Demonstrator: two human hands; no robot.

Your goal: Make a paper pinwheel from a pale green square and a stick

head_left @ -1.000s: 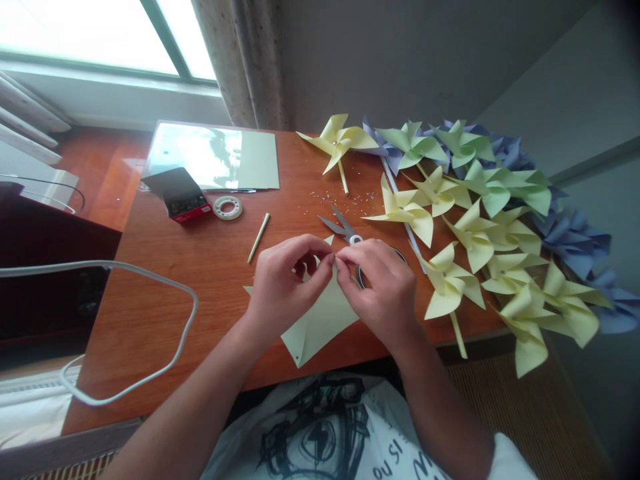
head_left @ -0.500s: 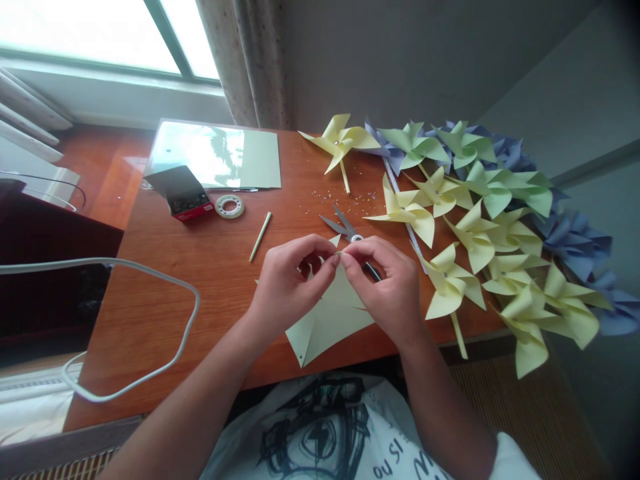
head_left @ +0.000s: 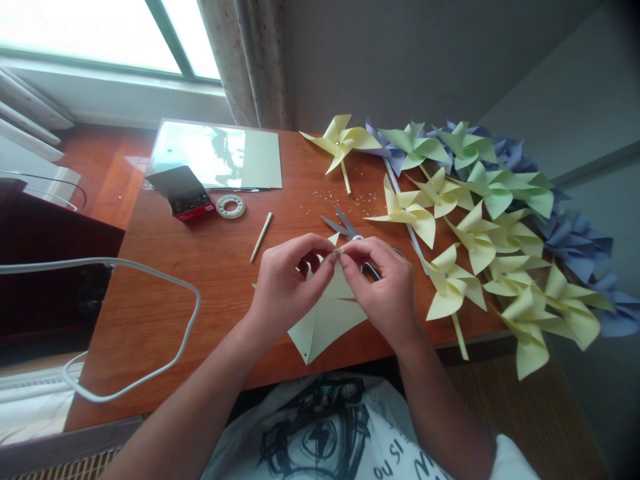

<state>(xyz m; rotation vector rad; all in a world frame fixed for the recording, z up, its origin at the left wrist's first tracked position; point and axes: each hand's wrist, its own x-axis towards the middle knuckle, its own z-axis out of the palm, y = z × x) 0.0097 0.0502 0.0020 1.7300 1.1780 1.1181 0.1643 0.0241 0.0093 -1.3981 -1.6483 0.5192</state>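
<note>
Thumb and forefinger of my left hand (head_left: 295,280) are pinched together. They meet the pinched fingertips of my right hand (head_left: 377,280) over the desk. A tiny pale thing sits between the fingertips, too small to name. Below them lies a pale yellow-green sheet of paper (head_left: 325,327) with cut slits and a small hole at its near corner; my hands cover part of it. Partly behind my right hand rest open scissors (head_left: 345,225) with black and white handles. Left of my left hand is a thin rolled paper stick (head_left: 261,237).
Yellow pinwheels (head_left: 450,283), green pinwheels (head_left: 414,143) and blue pinwheels (head_left: 575,240) crowd the right side. Tiny loose bits (head_left: 367,197) are scattered beyond the scissors. A tape roll (head_left: 223,208), a small open box (head_left: 187,200) and a shiny sleeve (head_left: 200,153) lie left. A white cable (head_left: 193,313) loops leftward.
The cut sheet has turned and shifted slightly under my hands. My right hand has moved a little to the left; the fingertips stay pinched together.
</note>
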